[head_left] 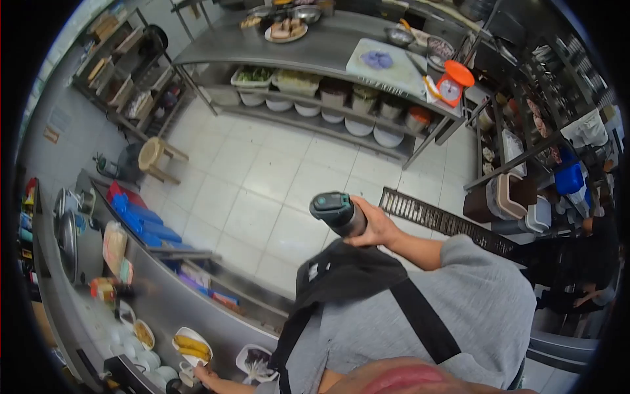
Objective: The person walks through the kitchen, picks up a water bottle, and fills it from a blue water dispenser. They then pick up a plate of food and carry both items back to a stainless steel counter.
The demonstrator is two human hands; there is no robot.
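The right hand (379, 228) holds a steel bottle (338, 213) (dark teal cap) before the chest, fingers wrapped tight round its body. The left hand (205, 376) reaches the counter (170, 299) beside a plate (197, 330) of yellow food; whether its fingers are spread or closed I cannot tell

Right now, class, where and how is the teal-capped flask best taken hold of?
Probably round its cylindrical steel body, behind the cap, coming from the side. The teal-capped flask is tilted, and the right hand wraps it so: the round barrel fits a palm and leaves the cap free.
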